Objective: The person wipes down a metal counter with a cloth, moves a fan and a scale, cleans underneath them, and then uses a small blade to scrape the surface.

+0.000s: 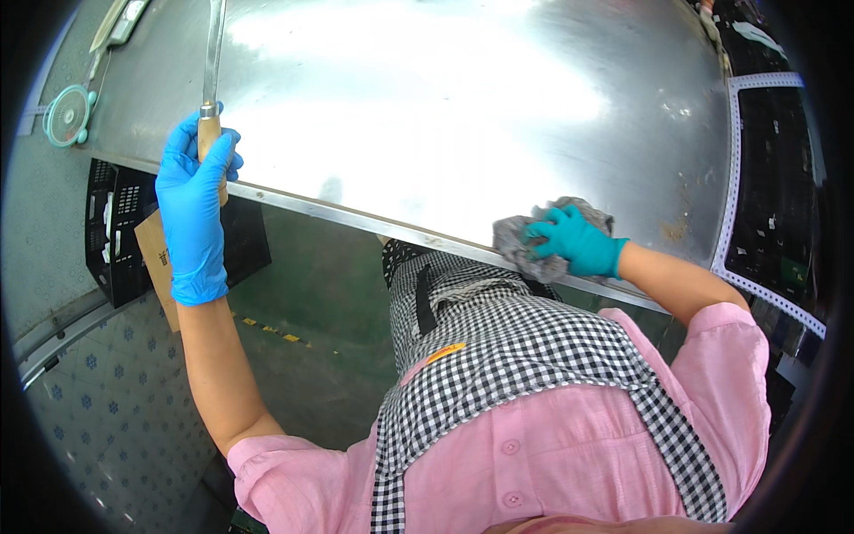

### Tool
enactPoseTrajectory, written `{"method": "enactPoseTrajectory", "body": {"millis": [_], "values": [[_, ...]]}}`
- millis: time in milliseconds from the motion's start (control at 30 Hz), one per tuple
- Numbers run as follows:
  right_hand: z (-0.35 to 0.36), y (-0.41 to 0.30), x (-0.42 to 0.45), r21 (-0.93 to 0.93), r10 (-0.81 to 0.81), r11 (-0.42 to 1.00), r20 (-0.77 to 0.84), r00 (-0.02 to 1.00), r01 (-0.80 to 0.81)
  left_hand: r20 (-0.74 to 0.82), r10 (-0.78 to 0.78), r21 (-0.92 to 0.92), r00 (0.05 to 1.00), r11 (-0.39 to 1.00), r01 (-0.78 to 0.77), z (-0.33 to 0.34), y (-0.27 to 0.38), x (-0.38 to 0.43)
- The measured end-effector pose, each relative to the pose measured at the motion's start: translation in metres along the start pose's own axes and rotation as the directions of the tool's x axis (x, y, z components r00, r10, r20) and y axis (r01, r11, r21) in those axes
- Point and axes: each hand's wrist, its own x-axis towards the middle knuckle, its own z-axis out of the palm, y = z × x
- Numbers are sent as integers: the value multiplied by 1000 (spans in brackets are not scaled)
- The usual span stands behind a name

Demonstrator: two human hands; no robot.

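Observation:
My left hand (197, 180), in a blue disposable glove, grips the wooden handle (209, 137) of a long metal-bladed tool (213, 53); its far end runs past the top of the picture. A teal glove covers my right hand (570, 240), which presses a crumpled grey cloth (520, 247) against the near edge of a shiny metal tabletop (640, 193). Part of the cloth hangs over that edge. Brownish specks (675, 227) lie on the metal to the right of the cloth. Glare hides much of the surface's middle.
A small turquoise fan (69, 116) stands past the table's left edge. Below it are a black plastic crate (127, 200) and a piece of cardboard (157, 260). White perforated strips (734, 153) frame a dark area on the right. The table's raised metal rim (347, 217) crosses before my body.

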Motion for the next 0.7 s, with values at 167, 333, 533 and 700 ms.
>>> {"method": "enactPoseTrajectory", "body": {"millis": [167, 333, 533, 700], "values": [[-15, 30, -81, -198, 35, 979, 430, 902, 57, -18, -86, -103, 996, 991, 84, -1, -16, -9], [-73, 66, -58, -11, 113, 994, 141, 984, -113, -12, -141, -100, 990, 985, 139, 10, -38, -19], [6, 8, 45, 93, -37, 993, -328, 944, 72, 146, -151, -112, 978, 979, 168, 51, -29, -19], [68, 32, -77, 121, 70, 992, -279, 958, -37, 217, -142, -67, 966, 985, 159, 61, -36, -16]]}}
